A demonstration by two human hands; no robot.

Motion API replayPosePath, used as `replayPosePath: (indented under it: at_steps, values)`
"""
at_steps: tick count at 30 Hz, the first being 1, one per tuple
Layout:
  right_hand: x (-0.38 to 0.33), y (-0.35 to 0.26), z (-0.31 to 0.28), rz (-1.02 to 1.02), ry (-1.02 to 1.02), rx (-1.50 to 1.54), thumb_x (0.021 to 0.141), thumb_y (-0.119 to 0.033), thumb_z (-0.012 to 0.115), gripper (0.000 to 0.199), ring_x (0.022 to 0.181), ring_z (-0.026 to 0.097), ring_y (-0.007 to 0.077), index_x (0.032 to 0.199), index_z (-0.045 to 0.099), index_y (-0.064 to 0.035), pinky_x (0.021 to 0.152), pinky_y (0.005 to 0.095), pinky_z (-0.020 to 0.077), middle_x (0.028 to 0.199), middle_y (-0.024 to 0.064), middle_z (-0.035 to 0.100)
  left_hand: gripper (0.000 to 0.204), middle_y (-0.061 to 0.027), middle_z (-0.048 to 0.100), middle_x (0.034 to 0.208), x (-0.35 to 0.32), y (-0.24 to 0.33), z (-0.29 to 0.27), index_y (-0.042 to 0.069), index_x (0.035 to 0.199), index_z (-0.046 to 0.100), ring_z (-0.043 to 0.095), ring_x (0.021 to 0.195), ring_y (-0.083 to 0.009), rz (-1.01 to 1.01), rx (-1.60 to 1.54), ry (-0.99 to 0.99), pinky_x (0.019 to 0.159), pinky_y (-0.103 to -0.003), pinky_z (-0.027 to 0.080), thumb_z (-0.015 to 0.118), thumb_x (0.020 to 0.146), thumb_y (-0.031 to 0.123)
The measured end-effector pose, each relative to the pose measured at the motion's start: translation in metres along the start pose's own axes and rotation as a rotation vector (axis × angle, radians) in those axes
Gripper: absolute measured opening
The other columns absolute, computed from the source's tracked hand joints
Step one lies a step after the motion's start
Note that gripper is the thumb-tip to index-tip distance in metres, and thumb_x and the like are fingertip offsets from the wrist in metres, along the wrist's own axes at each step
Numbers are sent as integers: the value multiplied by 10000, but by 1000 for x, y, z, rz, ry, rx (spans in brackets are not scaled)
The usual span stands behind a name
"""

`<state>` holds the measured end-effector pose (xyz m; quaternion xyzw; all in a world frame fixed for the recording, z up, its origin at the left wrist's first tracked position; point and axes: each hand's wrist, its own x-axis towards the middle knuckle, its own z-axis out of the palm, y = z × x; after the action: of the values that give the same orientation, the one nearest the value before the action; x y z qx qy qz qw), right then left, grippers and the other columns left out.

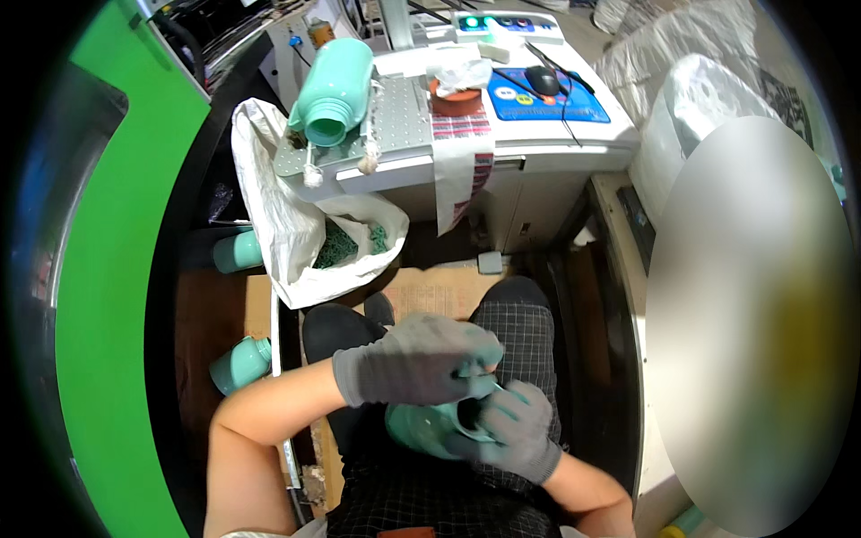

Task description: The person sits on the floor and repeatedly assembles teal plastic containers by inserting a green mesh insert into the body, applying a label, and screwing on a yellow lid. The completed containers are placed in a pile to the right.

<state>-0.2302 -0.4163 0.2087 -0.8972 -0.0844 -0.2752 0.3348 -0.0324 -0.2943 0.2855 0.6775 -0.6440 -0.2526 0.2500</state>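
Right grip (520, 430) clamps teal bottle (414, 429) by its mouth; left grip (429, 359) above, closure unclear

At nine o'clock there stands a tall green panel (103, 296), which looks curved. Toward one o'clock is a white workbench (556, 137), brightly lit, with pale cabinet doors (543, 197) under it. Brown cardboard (439, 289) lies near the centre; at four o'clock runs a pale ledge (655, 453).

Seen from a fisheye camera on the person's head, facing down and forward, left hand (426, 360) and right hand (518, 432) close below, white workbench (565, 142) farther off toward the top, straight edges bowed near the rim
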Motion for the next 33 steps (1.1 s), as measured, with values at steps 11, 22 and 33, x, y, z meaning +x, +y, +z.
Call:
replayPosePath:
  at_steps: [11, 22, 33]
  values:
    - [-113, -3, -75, 1145, 100, 650, 950, -313, 610, 640, 1138, 594, 190, 1452, 476, 61, 948, 355, 517, 1293, 166, 610, 637, -219, 636, 1227, -8, -2, 94, -26, 1357, 570, 668, 1085, -347, 63, -193, 168, 938, -465, 566, 763, 910, 385]
    - [-120, 60, -69, 869, 613, -85, 978, -620, 607, 836, 1281, 494, 300, 1434, 337, 27, 1108, 474, 400, 1392, 183, 473, 890, -191, 636, 1309, 110, -289, 23, -66, 1400, 499, 644, 1141, -255, -634, -928, 756, 946, -330, 532, 958, 724, 289]
    - [-100, 47, -29, 674, 617, 111, 802, -186, 790, 1103, 1469, 413, 292, 1657, 112, -24, 1212, 440, 334, 1619, 202, 349, 731, -170, 728, 1144, 104, -151, 69, -16, 1487, 483, 723, 1009, -190, -376, -391, 1229, 851, -326, 590, 787, 832, 96]
